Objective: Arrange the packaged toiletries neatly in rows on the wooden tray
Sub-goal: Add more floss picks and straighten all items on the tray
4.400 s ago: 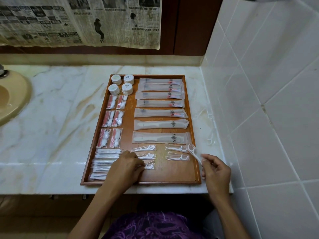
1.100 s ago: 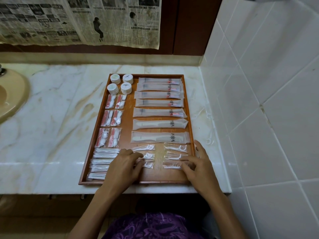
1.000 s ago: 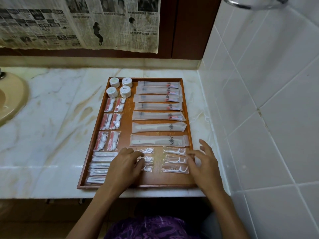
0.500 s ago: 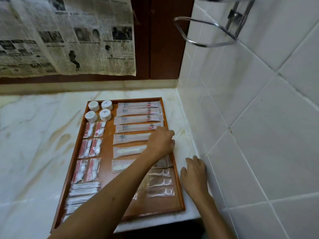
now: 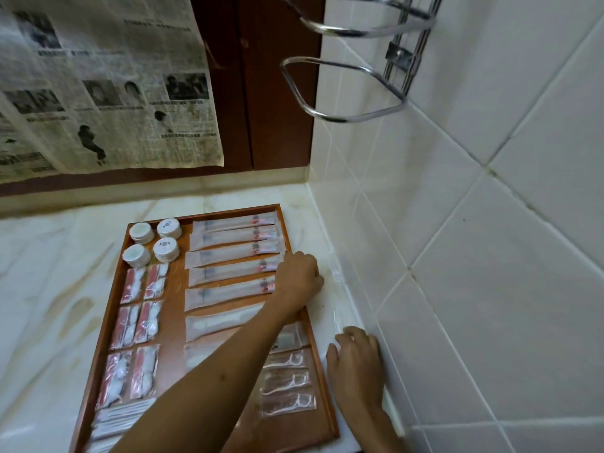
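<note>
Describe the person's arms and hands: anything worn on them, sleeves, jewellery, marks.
Both forearms are bare as far as the frame shows, with no sleeve in view. The left hand and right hand wear no gloves; no rings, watch or bracelet can be seen. The left forearm has a small dark spot midway along. Fingernails are too blurred to describe.

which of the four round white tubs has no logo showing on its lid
Both left-column tubs look plain: the far-left round tub and near-left round tub. The two right ones carry a dark emblem.
</note>
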Available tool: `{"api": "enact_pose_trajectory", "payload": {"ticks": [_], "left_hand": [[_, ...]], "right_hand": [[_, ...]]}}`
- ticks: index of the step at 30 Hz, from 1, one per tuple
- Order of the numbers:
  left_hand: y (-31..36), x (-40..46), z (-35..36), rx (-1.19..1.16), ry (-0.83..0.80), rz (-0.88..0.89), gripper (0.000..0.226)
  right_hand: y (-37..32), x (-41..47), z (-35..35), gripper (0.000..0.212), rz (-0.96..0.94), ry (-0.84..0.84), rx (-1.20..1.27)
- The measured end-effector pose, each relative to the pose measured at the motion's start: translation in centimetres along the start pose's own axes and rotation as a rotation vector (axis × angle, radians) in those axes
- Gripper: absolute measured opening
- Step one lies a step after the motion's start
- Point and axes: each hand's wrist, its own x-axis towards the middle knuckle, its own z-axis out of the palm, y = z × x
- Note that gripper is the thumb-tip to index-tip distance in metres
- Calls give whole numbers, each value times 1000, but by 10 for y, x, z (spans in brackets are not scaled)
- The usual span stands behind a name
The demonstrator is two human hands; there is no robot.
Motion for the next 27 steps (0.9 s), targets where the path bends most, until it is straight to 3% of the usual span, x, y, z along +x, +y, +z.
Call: {"api": "enact_pose_trajectory", "payload": {"ticks": [4,10,12,15,21,22,24,27], "left_hand": [[0,-23,-16,-469,53,-116,11],[-8,-80,-27,-943,-13,-231,23],[-12,-95,-29,-998,-34,-249,28],[-20,-117,-33,-1029,-28,-287,29],[-45,-165,-44,-1036,14,-327,15],[-51,-174,-46,-1037,25,-346,15],[-63,-191,-50,-1039,63,-398,15],[-79,-216,-56,-1052,116,-463,13]], "right_hand": [[0,-3,-1,8,41,-38,52],[2,3,-3,40,210,-62,321],[2,5,-5,36,237,-92,397],[0,2,-7,10,265,-83,575],[-8,-4,-25,10,398,-184,1244],[-10,-5,-29,17,402,-218,1313],[-11,-8,-32,34,380,-295,1357],[-15,-14,-35,32,375,-356,1316]]}}
